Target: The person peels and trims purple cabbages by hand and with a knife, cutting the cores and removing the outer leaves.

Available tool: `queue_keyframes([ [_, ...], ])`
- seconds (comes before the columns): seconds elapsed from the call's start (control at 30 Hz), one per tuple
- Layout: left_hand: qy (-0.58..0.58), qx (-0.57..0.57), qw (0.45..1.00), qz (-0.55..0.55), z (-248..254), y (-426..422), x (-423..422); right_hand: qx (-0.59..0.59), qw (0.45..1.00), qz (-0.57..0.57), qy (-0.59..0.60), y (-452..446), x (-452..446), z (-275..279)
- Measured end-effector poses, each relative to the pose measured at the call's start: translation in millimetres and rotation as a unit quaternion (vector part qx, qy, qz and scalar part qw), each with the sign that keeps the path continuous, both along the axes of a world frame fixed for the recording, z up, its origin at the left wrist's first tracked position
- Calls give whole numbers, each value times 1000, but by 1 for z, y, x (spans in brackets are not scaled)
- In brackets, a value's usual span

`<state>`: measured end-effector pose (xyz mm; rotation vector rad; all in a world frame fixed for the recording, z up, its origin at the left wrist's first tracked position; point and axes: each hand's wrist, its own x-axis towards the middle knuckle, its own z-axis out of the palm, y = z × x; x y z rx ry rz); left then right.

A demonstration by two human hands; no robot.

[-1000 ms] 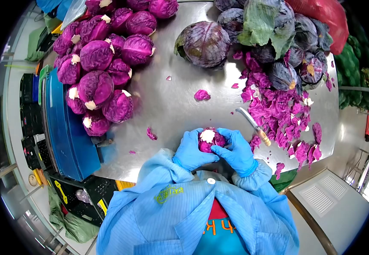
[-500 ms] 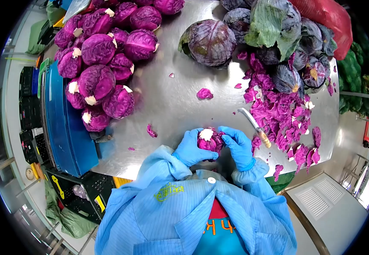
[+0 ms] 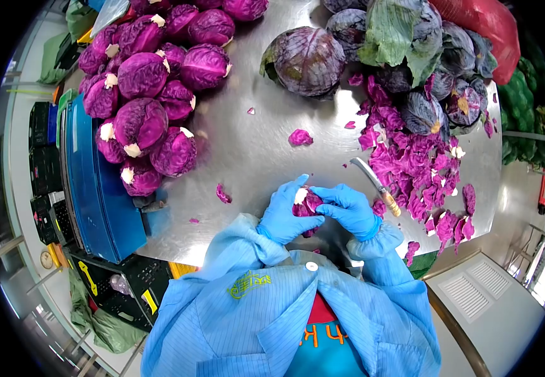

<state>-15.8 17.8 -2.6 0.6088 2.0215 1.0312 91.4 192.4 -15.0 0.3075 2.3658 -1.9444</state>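
Observation:
A small red cabbage (image 3: 307, 202) with a pale cut stem is held close to my body over the steel table's front edge. My left hand (image 3: 285, 212), in a blue glove, wraps around its left side. My right hand (image 3: 349, 210), gloved too, presses bent fingers on the cabbage's right side; its fingertips partly cover the leaves. Right of my right hand lies a knife (image 3: 378, 186) with a curved blade and a wooden handle. Loose purple leaves (image 3: 414, 176) are heaped beyond the knife.
Peeled red cabbages (image 3: 141, 122) are piled at the left, above a blue crate (image 3: 106, 188). Untrimmed dark cabbages (image 3: 304, 61) fill the back right beside a red mesh bag (image 3: 483, 34). Leaf scraps dot the steel table (image 3: 253, 151). Black crates (image 3: 112, 286) stand lower left.
Both hands have shifted on the cabbage. My left hand has turned and its fingers now reach up the side; the right hand has moved left over it. The knife stays put.

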Motion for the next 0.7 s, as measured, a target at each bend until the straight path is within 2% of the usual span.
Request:
queue_keyframes([
  [0.07,-28,20,999,10,-11,-5,-2,210,974,68,48,3,-9,3],
  [0.17,-64,48,997,19,-23,-9,-4,288,950,85,82,0,-12,-6],
  [0.27,-117,70,990,33,-29,-7,-10,383,913,136,25,-1,-15,-11],
  [0.37,-189,107,974,62,-38,-9,-12,409,901,108,97,-2,-18,-13],
  [0.47,-232,121,961,89,-36,-10,-13,444,884,114,96,-1,-18,-18],
  [0.6,-322,152,925,130,-33,-11,-16,219,968,112,39,5,-28,-14],
  [0.7,-350,159,914,131,-29,-6,-19,40,996,76,5,6,-34,4],
])
